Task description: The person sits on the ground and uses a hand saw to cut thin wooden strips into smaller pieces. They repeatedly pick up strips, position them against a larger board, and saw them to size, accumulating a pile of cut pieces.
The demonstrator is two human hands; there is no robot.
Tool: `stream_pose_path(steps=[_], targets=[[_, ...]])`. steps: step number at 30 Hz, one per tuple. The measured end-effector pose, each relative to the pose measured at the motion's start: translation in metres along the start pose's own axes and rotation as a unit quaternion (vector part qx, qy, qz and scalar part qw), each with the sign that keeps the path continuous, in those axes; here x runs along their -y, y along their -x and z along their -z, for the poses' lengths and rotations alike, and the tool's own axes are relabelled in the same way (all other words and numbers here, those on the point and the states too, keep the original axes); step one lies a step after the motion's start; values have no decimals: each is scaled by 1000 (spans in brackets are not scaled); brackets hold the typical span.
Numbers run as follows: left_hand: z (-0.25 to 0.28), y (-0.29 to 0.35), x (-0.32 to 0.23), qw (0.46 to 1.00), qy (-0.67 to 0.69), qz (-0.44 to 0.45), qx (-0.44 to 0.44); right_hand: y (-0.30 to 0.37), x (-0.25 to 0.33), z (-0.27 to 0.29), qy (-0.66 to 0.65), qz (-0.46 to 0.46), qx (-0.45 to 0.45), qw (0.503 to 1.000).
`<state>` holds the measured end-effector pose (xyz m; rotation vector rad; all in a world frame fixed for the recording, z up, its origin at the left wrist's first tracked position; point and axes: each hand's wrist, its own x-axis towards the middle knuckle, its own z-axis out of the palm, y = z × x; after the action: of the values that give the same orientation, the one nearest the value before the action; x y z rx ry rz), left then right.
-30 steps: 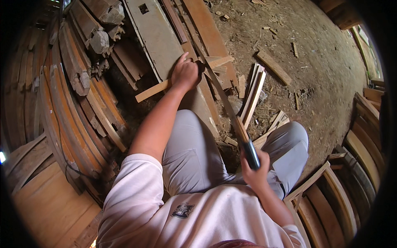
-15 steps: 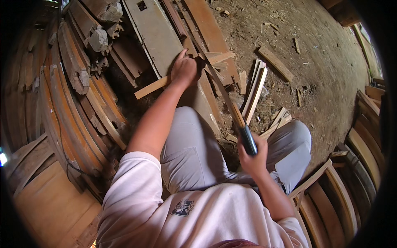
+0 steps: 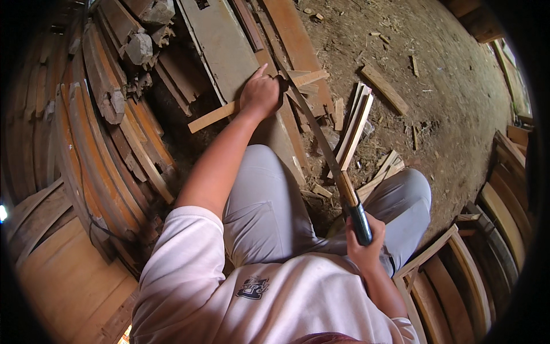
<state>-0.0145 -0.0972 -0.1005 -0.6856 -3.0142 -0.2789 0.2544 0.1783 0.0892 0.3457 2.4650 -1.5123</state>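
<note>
My left hand (image 3: 260, 92) grips a long pale wooden slat (image 3: 213, 117) that lies across a wide grey board (image 3: 226, 51). My right hand (image 3: 362, 241) is closed around the dark handle of a long machete (image 3: 318, 137). Its blade runs up and left, with the tip resting close to my left hand and the slat. I am seated, with my grey-trousered knees (image 3: 269, 195) below the slat.
Curved wooden staves (image 3: 109, 143) are stacked at the left and more (image 3: 492, 229) at the right. A bundle of thin split slats (image 3: 354, 127) and scattered offcuts (image 3: 384, 89) lie on the dirt floor (image 3: 447, 69) ahead.
My right hand has drawn back and lower with the machete handle. My left hand has kept its hold on the slat.
</note>
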Motion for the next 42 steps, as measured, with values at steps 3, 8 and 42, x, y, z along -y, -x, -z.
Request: stream_pose_path(steps=[3, 8, 42], targets=[[-10, 2, 8, 1000, -8, 6, -8, -17, -5, -17, -15, 39, 12, 999], [-2, 3, -6, 998, 15, 41, -46, -43, -5, -34, -22, 8, 1, 1000], [-8, 5, 0, 998, 8, 59, -3, 0, 5, -8, -28, 0, 12, 1000]])
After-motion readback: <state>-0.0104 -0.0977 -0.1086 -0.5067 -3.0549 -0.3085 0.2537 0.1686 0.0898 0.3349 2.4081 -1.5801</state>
